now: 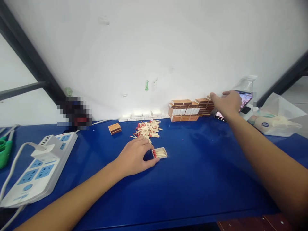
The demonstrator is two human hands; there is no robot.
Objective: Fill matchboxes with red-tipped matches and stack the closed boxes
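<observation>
My left hand [136, 156] has its thumb and fingers around the left end of a small white matchbox tray [162, 156], which lies on the blue table. Matches with red heads [159, 152] fill that tray in a row. Just beyond my left hand is a loose heap of matches [149, 128]. At the right end of the stacked matchboxes [184, 112], my right hand [227, 103] grips a matchbox [209, 97] by its fingertips; most of the box is hidden behind the hand. One brown-and-orange matchbox [115, 129] sits alone left of the heap.
White empty-looking trays [144, 115] line the wall. A phone [245, 98] leans behind my right hand, near a plastic bag [279, 120] and a clear bottle [247, 84]. On the left lie a power strip [64, 150] with a cable and a green-handled tool [5, 150].
</observation>
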